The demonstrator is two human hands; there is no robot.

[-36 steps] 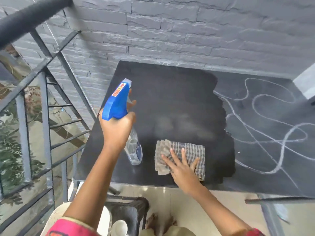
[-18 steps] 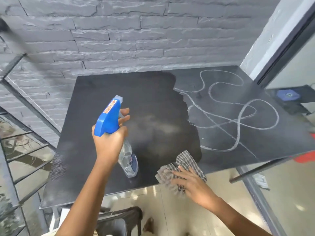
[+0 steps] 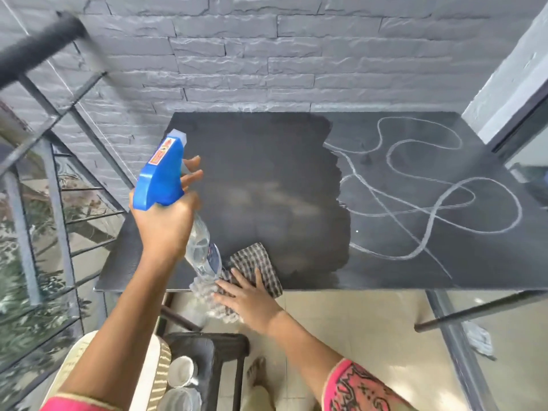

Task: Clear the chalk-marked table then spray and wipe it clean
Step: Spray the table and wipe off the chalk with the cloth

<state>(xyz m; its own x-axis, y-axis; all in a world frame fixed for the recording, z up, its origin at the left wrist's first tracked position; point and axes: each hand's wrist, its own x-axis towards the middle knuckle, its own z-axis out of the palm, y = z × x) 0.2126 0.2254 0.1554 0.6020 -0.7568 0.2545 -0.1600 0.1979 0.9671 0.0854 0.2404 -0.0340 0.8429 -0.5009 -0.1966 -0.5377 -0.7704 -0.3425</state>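
Black table [image 3: 267, 173] against grey brick wall [image 3: 267, 54] — left hand [image 3: 166, 223] grips spray bottle [image 3: 161, 176], right hand [image 3: 249, 298] spread on cloth [image 3: 255, 262].

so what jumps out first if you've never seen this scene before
The white chalk loops scrawled over the right half of the black table stand out most, against the darker, wiped left half. Next is the bright blue spray bottle raised in the left hand over the table's left side. At the near edge, the right hand presses flat on a checked cloth that partly overhangs the table.
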